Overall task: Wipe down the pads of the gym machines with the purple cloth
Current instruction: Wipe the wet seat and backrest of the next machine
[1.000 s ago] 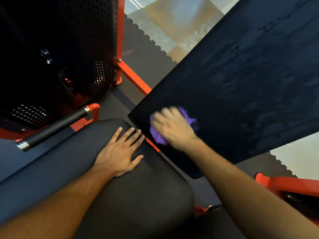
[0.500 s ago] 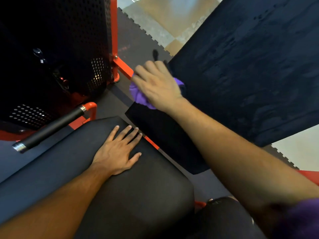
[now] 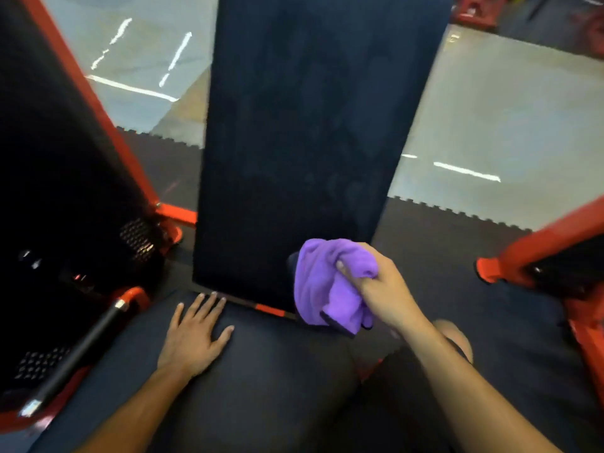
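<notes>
A long black back pad (image 3: 304, 132) rises ahead of me, with faint damp streaks on it. Below it lies the black seat pad (image 3: 261, 380). My right hand (image 3: 385, 289) grips the bunched purple cloth (image 3: 323, 286) at the back pad's lower right corner, lifted a little off the surface. My left hand (image 3: 192, 335) rests flat on the seat pad, fingers spread, fingertips near the gap between the two pads.
A black perforated weight-stack cover (image 3: 65, 197) with a red frame (image 3: 94, 103) stands at the left, with a black handle bar (image 3: 75, 348) below it. Another red frame leg (image 3: 536, 253) is at the right. Dark interlocking floor mats (image 3: 457, 243) meet grey floor beyond.
My right hand has carried the cloth from the back pad's left edge down to its lower right corner. The view has swung so the pad stands upright. My left hand has stayed put.
</notes>
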Action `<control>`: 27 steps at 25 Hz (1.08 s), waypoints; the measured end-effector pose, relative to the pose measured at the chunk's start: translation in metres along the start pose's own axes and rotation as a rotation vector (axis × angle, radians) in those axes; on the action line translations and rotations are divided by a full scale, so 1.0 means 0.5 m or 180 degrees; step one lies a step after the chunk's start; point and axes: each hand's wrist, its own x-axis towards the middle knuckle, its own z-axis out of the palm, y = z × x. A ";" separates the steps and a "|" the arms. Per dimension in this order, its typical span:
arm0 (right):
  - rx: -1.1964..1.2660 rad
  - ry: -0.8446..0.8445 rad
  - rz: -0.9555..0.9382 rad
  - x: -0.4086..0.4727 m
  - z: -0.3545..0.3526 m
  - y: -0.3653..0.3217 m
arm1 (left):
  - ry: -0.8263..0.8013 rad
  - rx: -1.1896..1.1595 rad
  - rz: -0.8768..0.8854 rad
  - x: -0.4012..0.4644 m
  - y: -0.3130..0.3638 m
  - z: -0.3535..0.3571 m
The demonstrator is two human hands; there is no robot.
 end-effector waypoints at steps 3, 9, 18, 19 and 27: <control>0.0560 0.0612 0.0590 -0.078 -0.097 0.022 | 0.0018 -0.1728 -0.0092 0.034 0.123 -0.085; 0.1508 0.0439 0.0691 -0.164 -0.195 0.038 | -0.0657 -0.3127 0.1659 0.087 0.508 -0.333; 0.2614 0.0372 0.1346 -0.207 -0.107 0.067 | -0.1237 -0.1999 0.1996 0.099 0.520 -0.350; 0.2616 0.0361 0.1398 -0.202 -0.086 0.063 | -0.0835 -0.1854 0.1972 0.094 0.486 -0.335; 0.0156 0.2050 -0.0882 -0.076 -0.061 0.002 | 0.2634 0.0102 0.1198 0.293 0.275 -0.408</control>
